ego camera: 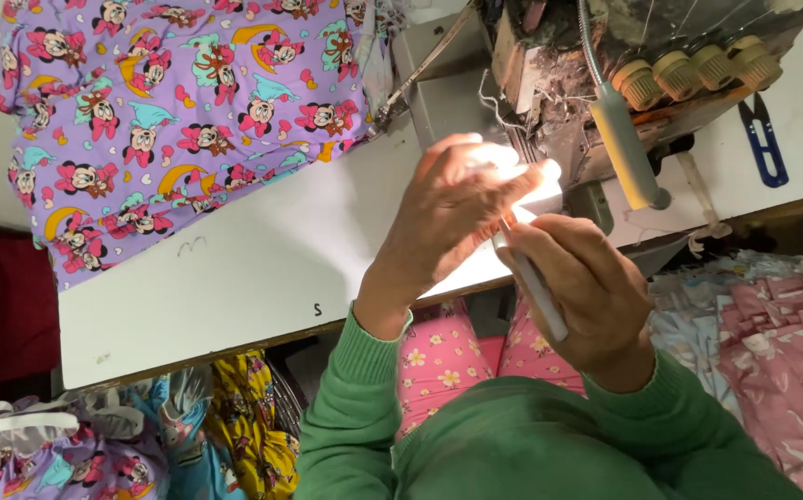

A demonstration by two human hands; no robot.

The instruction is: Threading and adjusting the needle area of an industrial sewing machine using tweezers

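Hands raised above the near edge of the white surface (235,268), before the sewing machine (550,83). Left hand (452,213): fingers closed on a small white piece (536,185), overexposed. Right hand (587,287): pinches a slim white tool (536,287). Purple printed cloth (170,111) at the far left corner; blue snips (765,139) at the right edge.

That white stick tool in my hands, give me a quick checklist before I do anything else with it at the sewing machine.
1. Right hand grips the white stick tool firmly: ok, fingers wrap its shaft.
2. Left hand steadies the tool's upper end: cannot tell, the lamp glare washes out the fingertips.
3. Work area lit: ok, the lamp shines directly on both hands.
4. Both hands stay away from the sewing machine needle area: cannot tell, they sit close in front of it.
5. Blue thread snips within reach: ok, lying on the white table.
6. Purple printed fabric off the work spot: ok, piled to the left.
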